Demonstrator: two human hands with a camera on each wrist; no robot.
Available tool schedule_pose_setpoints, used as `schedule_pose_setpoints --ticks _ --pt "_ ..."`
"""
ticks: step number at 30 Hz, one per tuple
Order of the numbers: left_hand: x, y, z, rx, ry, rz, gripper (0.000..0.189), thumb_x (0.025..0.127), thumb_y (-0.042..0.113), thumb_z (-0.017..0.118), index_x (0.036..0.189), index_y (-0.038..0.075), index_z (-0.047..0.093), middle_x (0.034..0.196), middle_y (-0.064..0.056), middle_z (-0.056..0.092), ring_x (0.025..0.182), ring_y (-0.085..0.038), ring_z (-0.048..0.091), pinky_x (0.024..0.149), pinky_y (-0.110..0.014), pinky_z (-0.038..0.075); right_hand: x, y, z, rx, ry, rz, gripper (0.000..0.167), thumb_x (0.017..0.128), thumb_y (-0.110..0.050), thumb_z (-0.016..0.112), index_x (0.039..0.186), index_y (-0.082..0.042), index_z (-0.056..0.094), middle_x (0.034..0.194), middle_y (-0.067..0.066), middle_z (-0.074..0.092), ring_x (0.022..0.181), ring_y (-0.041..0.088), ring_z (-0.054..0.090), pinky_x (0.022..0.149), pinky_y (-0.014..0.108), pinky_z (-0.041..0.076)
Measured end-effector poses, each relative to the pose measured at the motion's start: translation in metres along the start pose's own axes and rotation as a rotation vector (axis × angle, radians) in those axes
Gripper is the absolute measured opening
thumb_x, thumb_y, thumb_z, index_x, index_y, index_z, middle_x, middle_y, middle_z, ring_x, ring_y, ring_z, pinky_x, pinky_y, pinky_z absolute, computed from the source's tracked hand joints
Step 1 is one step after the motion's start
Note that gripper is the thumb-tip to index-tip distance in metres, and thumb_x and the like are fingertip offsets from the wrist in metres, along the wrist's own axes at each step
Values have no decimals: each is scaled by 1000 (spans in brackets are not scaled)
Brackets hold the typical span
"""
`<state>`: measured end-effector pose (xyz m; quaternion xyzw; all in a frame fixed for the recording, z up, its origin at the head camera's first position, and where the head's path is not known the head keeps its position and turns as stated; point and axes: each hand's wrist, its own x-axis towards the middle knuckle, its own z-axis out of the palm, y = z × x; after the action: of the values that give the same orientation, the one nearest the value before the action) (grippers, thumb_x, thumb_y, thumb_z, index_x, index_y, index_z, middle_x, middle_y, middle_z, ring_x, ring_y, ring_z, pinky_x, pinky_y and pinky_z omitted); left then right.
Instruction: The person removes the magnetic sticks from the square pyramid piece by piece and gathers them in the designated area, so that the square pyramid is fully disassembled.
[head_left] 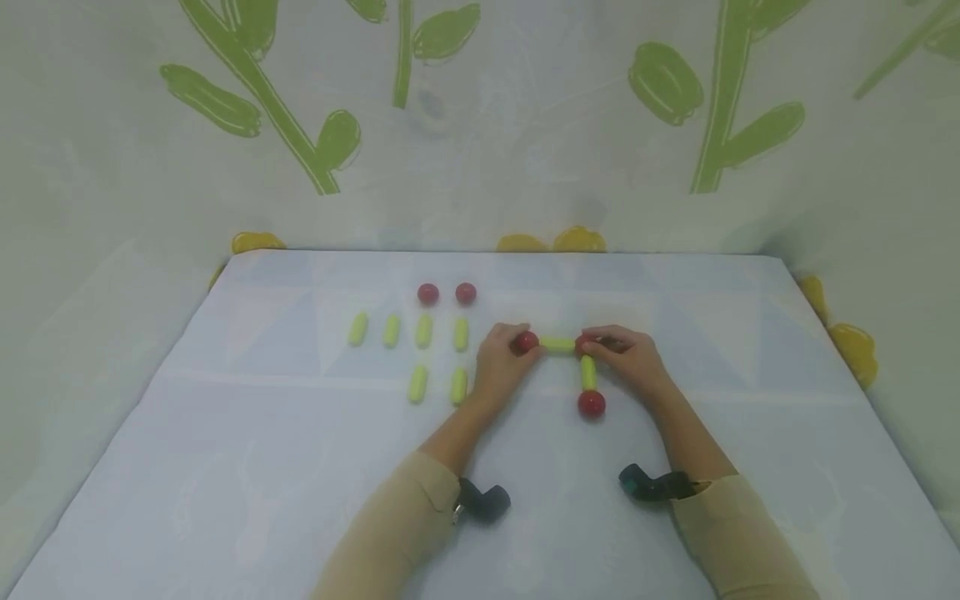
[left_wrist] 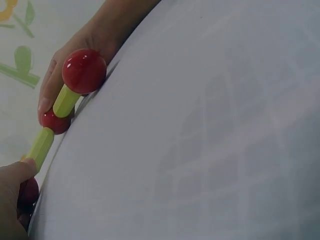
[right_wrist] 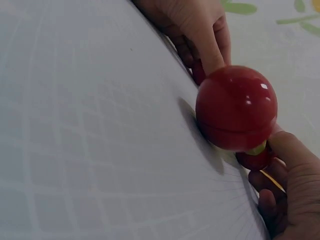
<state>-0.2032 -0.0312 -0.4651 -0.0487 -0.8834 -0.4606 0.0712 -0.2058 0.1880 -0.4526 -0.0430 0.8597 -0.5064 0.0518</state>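
Observation:
My left hand [head_left: 501, 360] grips a red ball [head_left: 528, 342] at the left end of a yellow-green rod [head_left: 557, 345]. At that rod's other end, my right hand [head_left: 628, 357] pinches the corner red ball [head_left: 582, 344], partly hidden by the fingers. A second rod [head_left: 588, 373] runs from the corner ball toward the front, ending in another red ball [head_left: 592, 405] that no hand touches. In the left wrist view the joined rods and the front red ball [left_wrist: 84, 71] show clearly. The front ball [right_wrist: 236, 108] covers most of the joint in the right wrist view.
Two loose red balls [head_left: 428, 294] lie at the back, left of the hands. Several loose yellow-green rods [head_left: 423, 332] lie in two rows in front of them, one close to my left wrist. The white table [head_left: 225, 467] meets a patterned wall [head_left: 480, 167] at the back.

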Motion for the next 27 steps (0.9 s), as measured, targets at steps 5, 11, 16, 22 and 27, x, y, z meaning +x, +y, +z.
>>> schedule_pose_setpoints --ticks 5,11,16,22,27 --pt "-2 4 -2 -21 44 7 39 81 24 73 118 12 64 104 -2 61 100 -16 59 90 -28 49 2 -1 0 -3 4 11 51 80 -54 67 116 -18 66 118 4 65 114 23 56 98 47 43" --pt "-4 8 -10 -111 96 -22 43 82 24 74 120 10 61 112 -4 64 104 -16 60 89 -27 51 1 0 0 -13 -5 24 54 80 -56 66 118 -17 65 121 5 63 117 24 53 99 48 43" --pt "-1 15 -26 -170 119 53 41 83 20 73 119 4 61 110 -8 62 103 -20 62 88 -27 52 0 -1 0 -2 -5 9 51 82 -53 66 118 -16 65 120 5 64 113 23 55 95 44 46" --pt "5 14 -43 -133 129 124 40 83 17 73 118 2 62 107 -10 59 100 -22 64 88 -27 52 0 -1 -1 15 -2 -7 49 83 -50 66 117 -15 65 118 6 65 112 22 55 93 38 45" --pt "7 8 -58 -123 106 40 45 83 23 72 123 6 60 113 -6 60 105 -19 63 90 -28 51 0 -2 -1 9 -1 -4 49 83 -51 66 117 -16 66 118 5 65 110 20 55 88 34 46"
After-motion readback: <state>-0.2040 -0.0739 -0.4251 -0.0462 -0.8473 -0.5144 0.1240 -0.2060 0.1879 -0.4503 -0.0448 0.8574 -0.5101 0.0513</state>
